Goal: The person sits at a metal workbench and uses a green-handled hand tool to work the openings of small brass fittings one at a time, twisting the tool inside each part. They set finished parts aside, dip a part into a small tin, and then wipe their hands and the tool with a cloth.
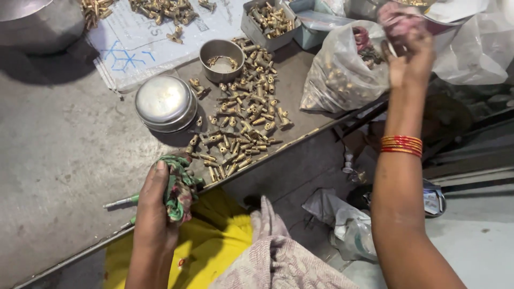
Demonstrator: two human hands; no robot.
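Left hand (155,206) is wrapping its fingers around a bunched green and red rag (176,187), right at the near edge of the bench (59,160). The brass fittings (241,115) are lying just past it, up and to the right, in a loose pile running diagonally away from the hand, so the left hand is clearly the nearer one. Right hand (409,56) is raised well off to the far right with red bangles (401,145) on the wrist, fingers pinching some pinkish cloth (396,21), kinda blurry so can't tell exactly how. Below it a clear plastic bag (342,69) of more brass bits is sagging on the bench. A round steel tin (165,103) is sitting left of the pile, a small steel cup (221,52) beyond it. A green-handled tool (124,201) is poking out left of the left hand. Nothing's really blocking the pile.
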